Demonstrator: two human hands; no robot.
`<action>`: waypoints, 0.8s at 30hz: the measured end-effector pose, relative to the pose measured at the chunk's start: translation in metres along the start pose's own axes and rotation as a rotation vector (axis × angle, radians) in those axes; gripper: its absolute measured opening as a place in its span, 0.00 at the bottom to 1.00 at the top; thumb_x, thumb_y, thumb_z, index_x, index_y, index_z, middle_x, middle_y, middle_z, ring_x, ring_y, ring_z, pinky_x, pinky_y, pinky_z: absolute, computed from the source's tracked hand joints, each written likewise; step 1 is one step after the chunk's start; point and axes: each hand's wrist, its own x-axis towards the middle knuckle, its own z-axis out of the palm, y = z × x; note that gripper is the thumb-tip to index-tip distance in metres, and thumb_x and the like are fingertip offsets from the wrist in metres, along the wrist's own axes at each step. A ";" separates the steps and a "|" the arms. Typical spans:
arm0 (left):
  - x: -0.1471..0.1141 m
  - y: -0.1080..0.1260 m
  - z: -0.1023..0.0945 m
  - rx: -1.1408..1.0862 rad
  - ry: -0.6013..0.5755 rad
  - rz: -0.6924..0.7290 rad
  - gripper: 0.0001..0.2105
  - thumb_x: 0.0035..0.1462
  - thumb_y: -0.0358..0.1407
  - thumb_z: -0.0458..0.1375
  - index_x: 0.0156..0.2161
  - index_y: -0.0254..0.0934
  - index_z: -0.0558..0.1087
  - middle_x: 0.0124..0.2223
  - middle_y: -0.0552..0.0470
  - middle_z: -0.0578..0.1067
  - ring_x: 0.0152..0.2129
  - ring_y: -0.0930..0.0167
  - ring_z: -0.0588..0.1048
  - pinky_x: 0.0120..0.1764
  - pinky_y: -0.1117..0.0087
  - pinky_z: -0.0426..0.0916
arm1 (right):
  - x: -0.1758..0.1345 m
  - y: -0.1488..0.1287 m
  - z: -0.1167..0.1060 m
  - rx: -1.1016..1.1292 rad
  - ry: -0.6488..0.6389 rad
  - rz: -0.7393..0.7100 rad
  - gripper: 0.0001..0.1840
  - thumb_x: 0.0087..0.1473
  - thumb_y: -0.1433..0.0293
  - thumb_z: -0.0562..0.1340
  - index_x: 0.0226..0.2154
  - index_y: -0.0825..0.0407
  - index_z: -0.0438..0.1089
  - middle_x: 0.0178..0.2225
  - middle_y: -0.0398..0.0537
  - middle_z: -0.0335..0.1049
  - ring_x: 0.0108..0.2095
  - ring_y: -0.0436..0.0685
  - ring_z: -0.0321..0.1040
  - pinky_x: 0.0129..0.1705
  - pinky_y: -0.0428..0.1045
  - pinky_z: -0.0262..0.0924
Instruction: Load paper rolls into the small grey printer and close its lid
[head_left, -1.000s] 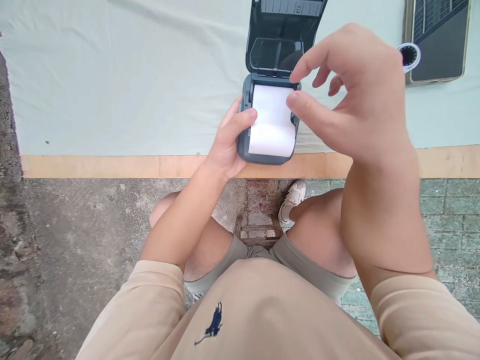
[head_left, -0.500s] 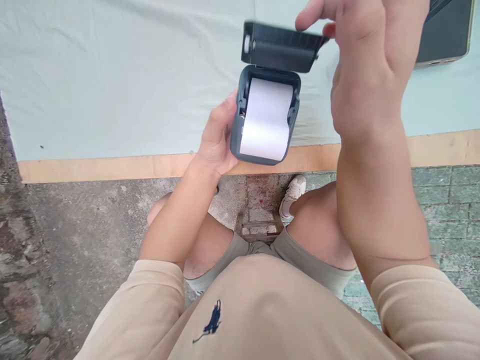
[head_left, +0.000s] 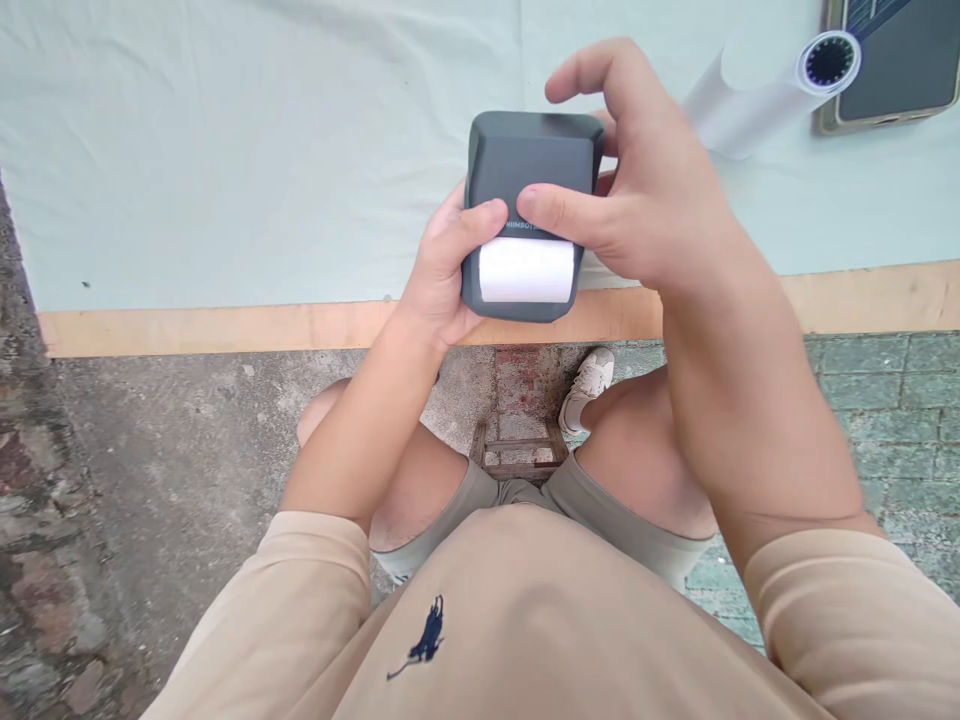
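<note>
A dark grey label printer [head_left: 534, 165] is held over the table's front edge, its lid down. White label paper [head_left: 526, 270] shows in the window at its near end. My left hand [head_left: 450, 265] is wrapped round the printer's left side, thumb on the lid. From the right, my right hand [head_left: 637, 185] grips the printer, thumb pressed on the lid and some fingers against the side, partly hidden. Its index finger is raised off the far corner.
A partly unrolled white paper roll [head_left: 750, 110] lies on the pale cloth [head_left: 300, 150], beyond my right hand. At its right is a flat dark device [head_left: 911, 70]. A bare wooden edge [head_left: 202, 328] runs along the table's front, with my knees and a stool [head_left: 517, 470] below.
The printer's lid has swung from open to shut, covering most of the paper inside. My right hand has come down and left onto it. The paper roll on the table is now uncovered.
</note>
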 end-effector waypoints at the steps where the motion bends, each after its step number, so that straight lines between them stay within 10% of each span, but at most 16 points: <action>1: 0.000 0.001 0.001 -0.013 0.003 -0.001 0.09 0.56 0.41 0.58 0.39 0.40 0.72 0.30 0.53 0.74 0.46 0.61 0.75 0.40 0.65 0.71 | 0.000 -0.001 0.000 -0.012 0.011 -0.024 0.24 0.49 0.65 0.64 0.47 0.48 0.57 0.51 0.48 0.65 0.37 0.50 0.64 0.29 0.47 0.59; 13: 0.009 -0.004 -0.005 0.062 0.128 0.053 0.10 0.59 0.43 0.51 0.35 0.45 0.73 0.39 0.52 0.77 0.54 0.61 0.70 0.51 0.63 0.69 | -0.010 -0.003 -0.022 -0.217 -0.135 -0.210 0.32 0.46 0.69 0.66 0.54 0.48 0.60 0.58 0.48 0.60 0.57 0.57 0.60 0.48 0.50 0.65; 19: 0.005 -0.003 0.000 0.068 0.086 0.082 0.09 0.59 0.41 0.51 0.38 0.45 0.73 0.42 0.53 0.78 0.55 0.61 0.69 0.51 0.63 0.70 | -0.009 -0.008 -0.023 -0.356 0.336 -0.271 0.15 0.55 0.67 0.58 0.46 0.50 0.68 0.48 0.47 0.69 0.46 0.57 0.68 0.40 0.52 0.64; 24: 0.005 -0.006 -0.001 0.014 0.052 0.098 0.10 0.61 0.39 0.50 0.39 0.44 0.74 0.41 0.53 0.77 0.54 0.61 0.70 0.53 0.62 0.68 | -0.012 -0.013 -0.029 -0.371 -0.128 -0.245 0.28 0.48 0.64 0.65 0.52 0.47 0.64 0.54 0.49 0.63 0.56 0.61 0.60 0.48 0.55 0.64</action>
